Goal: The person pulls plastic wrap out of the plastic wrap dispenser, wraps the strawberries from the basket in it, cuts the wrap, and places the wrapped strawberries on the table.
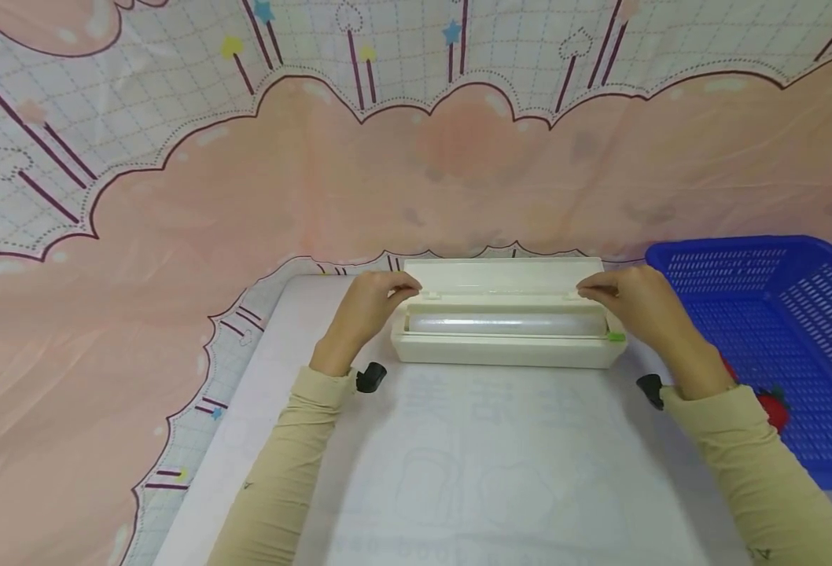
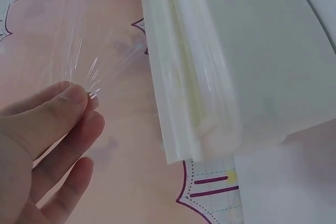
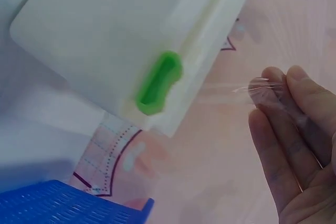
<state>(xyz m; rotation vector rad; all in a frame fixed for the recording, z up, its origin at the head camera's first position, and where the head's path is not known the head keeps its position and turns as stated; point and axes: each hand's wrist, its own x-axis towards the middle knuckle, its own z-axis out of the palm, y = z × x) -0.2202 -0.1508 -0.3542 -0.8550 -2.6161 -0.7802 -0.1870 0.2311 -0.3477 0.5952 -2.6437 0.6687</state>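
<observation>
Long beige sleeves on both arms, close-fitting, lightly creased, ending at the wrists beside the cream dispenser box. Small black camera mount under each wrist cuff, nearer than the box. Left hand and right hand bare: no gloves, rings or watch visible. Nails short, unpainted.

Bright, even, soft light from above; faint shadows under the sleeves on the surface. Head view bowed at edges. Wrist views soft, glints on film.
</observation>
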